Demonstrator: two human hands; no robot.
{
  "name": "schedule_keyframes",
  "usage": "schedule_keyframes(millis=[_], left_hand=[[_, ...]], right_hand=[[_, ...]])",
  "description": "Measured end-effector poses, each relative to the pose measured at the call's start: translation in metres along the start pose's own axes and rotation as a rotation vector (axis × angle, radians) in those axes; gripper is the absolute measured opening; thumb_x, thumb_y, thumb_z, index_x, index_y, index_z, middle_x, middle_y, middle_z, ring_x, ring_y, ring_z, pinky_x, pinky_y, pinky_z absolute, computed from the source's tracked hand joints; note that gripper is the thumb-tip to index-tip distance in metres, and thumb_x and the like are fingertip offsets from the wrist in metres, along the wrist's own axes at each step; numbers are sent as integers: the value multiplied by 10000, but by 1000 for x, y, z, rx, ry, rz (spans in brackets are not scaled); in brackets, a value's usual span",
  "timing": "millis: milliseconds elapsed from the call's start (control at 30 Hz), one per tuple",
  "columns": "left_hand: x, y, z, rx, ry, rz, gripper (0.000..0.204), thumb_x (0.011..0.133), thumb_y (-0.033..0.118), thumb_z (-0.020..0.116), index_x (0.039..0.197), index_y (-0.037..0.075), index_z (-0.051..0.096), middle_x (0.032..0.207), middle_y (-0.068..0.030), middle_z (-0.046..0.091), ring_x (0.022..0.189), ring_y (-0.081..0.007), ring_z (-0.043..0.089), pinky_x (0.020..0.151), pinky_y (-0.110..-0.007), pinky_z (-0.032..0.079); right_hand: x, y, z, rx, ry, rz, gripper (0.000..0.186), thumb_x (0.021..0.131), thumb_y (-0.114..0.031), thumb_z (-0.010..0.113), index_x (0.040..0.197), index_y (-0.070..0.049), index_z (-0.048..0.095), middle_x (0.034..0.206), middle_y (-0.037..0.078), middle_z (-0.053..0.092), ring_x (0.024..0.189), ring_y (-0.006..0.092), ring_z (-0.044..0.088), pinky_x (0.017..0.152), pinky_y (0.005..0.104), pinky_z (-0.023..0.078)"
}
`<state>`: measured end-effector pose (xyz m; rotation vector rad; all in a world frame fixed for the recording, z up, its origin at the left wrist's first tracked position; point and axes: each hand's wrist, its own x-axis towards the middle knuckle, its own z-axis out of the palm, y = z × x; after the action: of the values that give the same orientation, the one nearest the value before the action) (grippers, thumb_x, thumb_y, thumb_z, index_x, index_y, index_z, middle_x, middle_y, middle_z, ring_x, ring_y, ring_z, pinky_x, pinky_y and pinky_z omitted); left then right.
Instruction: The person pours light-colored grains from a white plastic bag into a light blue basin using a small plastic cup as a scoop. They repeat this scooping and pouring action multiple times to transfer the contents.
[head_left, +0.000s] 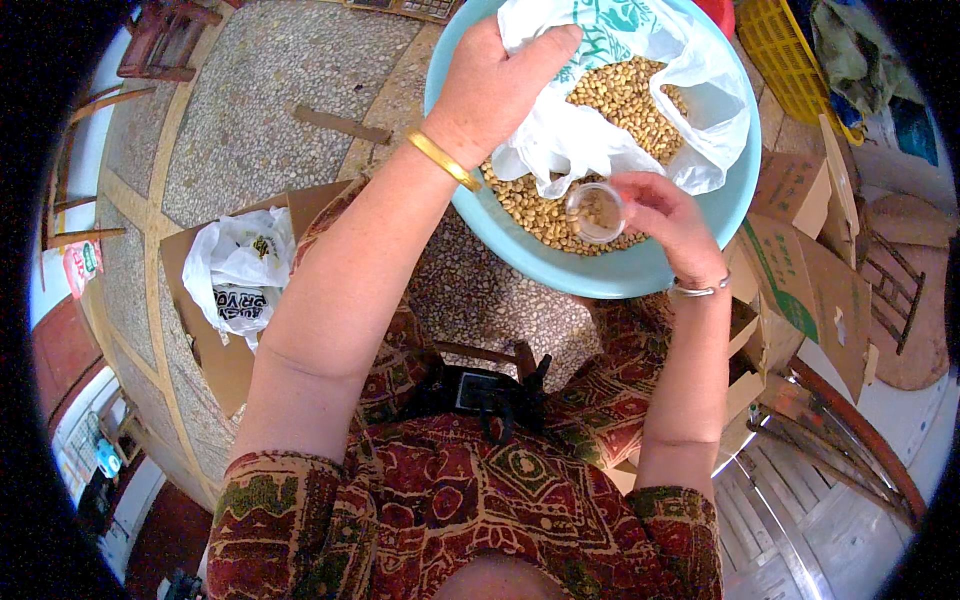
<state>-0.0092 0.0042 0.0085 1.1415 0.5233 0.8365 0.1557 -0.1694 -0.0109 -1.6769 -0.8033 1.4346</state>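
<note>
A light blue basin [460, 212] stands in front of me, holding many small tan nuts or beans [530, 205]. Inside it lies a white plastic bag [575, 140] with green print, its mouth spread around more of the same tan pieces. The bag's left edge is gripped by my left hand [490, 90], with the thumb over the plastic. Low over the loose pieces, my right hand [668, 222] holds a small clear plastic cup [583, 228] by its rim. Tan pieces show in or through the cup; I cannot tell which.
To the left is a cardboard box [205, 345] with white plastic bags [240, 265] on it. Opened cardboard cartons [800, 275] stand at right, below a yellow crate [785, 60]. A wooden strip [343, 124] lies on the speckled floor [270, 90].
</note>
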Motion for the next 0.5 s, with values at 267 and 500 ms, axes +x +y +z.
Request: schedule_keyframes(millis=[267,500], left_hand=[[-3,5,-3,46,-49,18,274,864,97,535,1109,-24,545,1025,-52,586,911,-125,542,789,-266,447],[-4,4,-5,170,-140,99,262,840,183,599,1023,-5,610,906,-17,630,820,-77,559,712,-248,469]], right_hand=[[5,-9,-14,155,344,-201,388,777,-197,680,1102,-18,565,924,28,597,782,110,562,708,248,470],[28,-11,3,-792,737,-743,446,651,-72,736,1068,-92,581,1077,113,563,974,259,547,851,349,448]])
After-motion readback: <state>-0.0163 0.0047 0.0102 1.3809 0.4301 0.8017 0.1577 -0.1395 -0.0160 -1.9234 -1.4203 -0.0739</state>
